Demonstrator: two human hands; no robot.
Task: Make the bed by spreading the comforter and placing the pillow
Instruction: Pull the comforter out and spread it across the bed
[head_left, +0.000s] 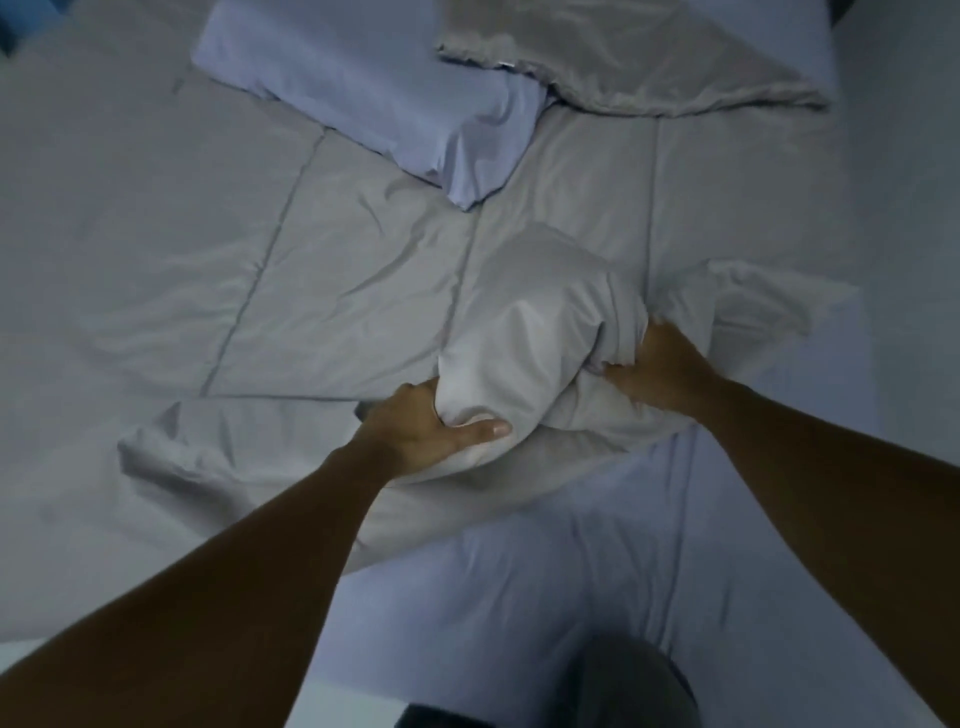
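Comforter: my comforter (337, 291) is pale grey with stitched seams running across it. It lies over most of the bed, mostly flat on the far left, rumpled and heaped in front of me.
Bunch: the near edge is gathered into a puffy white lump (524, 332) between my two hands, sitting on the bare sheet (545, 561).
Left hand: my left hand (431, 421) is clamped on the lump's near-left side, thumb pressed along the fold, fingers buried under the cloth.
Right hand: my right hand (660, 369) is closed on a twist of fabric at the lump's right side. The hands are apart, with the heap between them.
Handling: I judge it soft, limp and fairly light. It will sag and fold wherever I don't hold it, and the smooth cloth may slip.
Where to hold: better at the edge or corners, hands wide, than in the middle.
Pillow: a lavender pillow (363, 88) lies askew at the far end, with a grey one (623, 57) beside it.
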